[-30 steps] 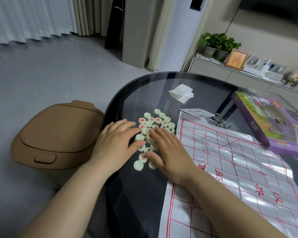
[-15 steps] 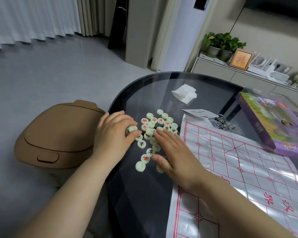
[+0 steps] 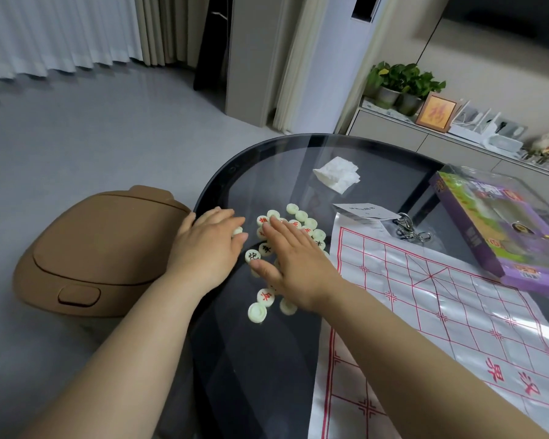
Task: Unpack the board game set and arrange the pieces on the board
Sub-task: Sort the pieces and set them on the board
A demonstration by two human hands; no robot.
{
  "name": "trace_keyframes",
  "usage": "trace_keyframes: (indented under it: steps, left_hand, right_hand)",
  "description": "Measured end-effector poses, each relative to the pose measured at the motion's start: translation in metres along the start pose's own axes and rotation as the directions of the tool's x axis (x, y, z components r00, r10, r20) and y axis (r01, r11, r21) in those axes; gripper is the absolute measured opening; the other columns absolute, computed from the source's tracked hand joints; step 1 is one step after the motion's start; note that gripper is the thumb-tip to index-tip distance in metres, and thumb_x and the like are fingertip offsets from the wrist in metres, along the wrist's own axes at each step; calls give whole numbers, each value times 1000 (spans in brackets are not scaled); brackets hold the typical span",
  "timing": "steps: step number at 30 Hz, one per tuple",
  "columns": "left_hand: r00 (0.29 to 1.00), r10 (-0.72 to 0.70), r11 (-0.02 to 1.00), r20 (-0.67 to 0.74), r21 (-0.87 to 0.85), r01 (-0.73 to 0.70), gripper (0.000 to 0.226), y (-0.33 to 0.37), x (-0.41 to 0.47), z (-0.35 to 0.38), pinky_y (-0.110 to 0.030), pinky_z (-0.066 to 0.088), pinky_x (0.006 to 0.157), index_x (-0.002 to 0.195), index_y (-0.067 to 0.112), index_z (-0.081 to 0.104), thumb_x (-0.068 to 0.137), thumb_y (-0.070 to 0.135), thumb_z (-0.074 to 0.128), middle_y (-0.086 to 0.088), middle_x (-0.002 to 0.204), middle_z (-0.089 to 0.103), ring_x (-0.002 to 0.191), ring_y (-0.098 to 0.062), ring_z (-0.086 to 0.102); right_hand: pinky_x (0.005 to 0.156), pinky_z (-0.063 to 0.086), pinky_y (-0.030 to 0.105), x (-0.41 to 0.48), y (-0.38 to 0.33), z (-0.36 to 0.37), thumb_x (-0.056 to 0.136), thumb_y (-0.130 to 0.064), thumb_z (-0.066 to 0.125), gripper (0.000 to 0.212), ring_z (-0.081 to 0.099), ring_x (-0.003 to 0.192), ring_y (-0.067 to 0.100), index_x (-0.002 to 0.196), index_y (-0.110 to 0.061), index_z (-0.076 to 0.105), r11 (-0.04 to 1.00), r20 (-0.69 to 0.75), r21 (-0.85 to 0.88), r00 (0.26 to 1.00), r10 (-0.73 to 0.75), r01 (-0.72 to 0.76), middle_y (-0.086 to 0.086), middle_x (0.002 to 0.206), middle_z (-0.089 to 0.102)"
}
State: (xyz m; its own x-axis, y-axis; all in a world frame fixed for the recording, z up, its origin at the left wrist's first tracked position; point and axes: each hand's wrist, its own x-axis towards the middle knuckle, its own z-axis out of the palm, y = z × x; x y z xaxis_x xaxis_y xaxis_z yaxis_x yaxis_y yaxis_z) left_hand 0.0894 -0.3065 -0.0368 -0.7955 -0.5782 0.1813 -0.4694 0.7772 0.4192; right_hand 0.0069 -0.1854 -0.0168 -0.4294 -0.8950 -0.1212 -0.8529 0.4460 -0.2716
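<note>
Nearest to me, three pieces lie loose on the dark glass table, close to its curved left edge, and that is my first worry: the glass looks slick, so a careless sweep of my right wrist could send one skating off and onto the floor, or down beside the brown lidded bin that sits just past the rim. My right hand lies flat, fingers spread, palm down over the middle of the heap, gripping nothing. My left hand rests at the table's edge just beside it, fingers loosely bent; one piece peeks out at its fingertips, but I cannot tell whether I actually hold it. The two hands are close but not touching. The pieces are small pale discs, some marked with red characters and some with black, a few lying blank side up, all clustered left of the board and none on it yet. If I push the heap rightward it could ruck up the board, a thin glossy sheet with a red grid that already looks creased. Farther back, a set of keys sits at the sheet's far corner, a crumpled tissue lies beyond, and the purple game box rests to the right.
</note>
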Motion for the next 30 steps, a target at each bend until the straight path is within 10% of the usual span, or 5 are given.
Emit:
trace_keyframes:
  steps: [15,21,30]
  left_hand:
    - [974,194,981,118,-43,-191,63,-4,-25,-3,-17,-3,109,143,30,17,83,47,9,14,152,15,139,1,4]
    - [968,186,982,169,8,-190,70,-4,-33,-6,-16,-11,103,144,29,11,77,44,2,15,153,5,137,4,-6]
    - [973,189,982,136,-30,-186,68,-3,-35,-8,-16,-11,104,144,30,14,78,44,5,15,152,11,130,10,-7]
  right_hand:
    - [112,-9,24,-17,2,9,59,-67,-2,97,-3,143,9,146,-25,8,998,-58,-34,997,-56,54,-10,155,3]
    - [114,-2,31,-5,-1,2,89,-55,33,63,5,142,11,142,-22,24,1000,-87,24,996,11,-9,-10,154,14]
    - [114,-4,26,-23,1,3,80,-51,20,68,2,143,12,142,-25,26,989,-99,96,989,-107,117,-9,154,13]
